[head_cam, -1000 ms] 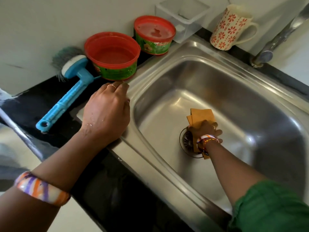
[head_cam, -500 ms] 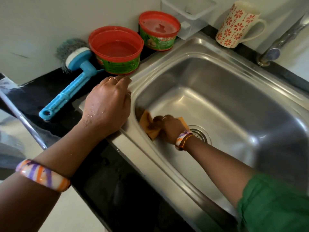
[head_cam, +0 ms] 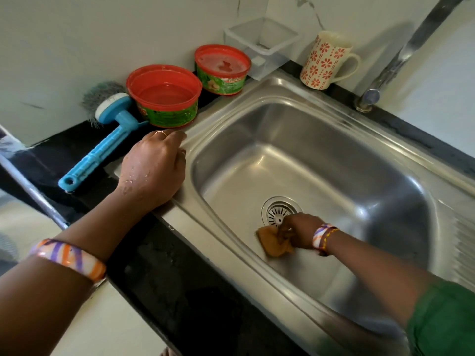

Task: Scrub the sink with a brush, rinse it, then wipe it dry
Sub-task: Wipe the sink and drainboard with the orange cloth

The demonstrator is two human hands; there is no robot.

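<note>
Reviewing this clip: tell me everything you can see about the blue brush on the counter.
The blue brush looks like plastic: a long ribbed handle with a hanging hole at its near end, joined to a round head with a white collar and grey-green bristles. It lies flat on the black counter, head toward the wall, handle running diagonally toward the camera. Neither hand holds it; the left hand rests beside it on the sink edge. Its neck sits close to the open red tub; contact is unclear.

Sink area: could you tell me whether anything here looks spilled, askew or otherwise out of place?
Nothing stands out. The brush lies on the counter, the mug stands upright, and the right hand wipes the sink with the cloth.
</note>
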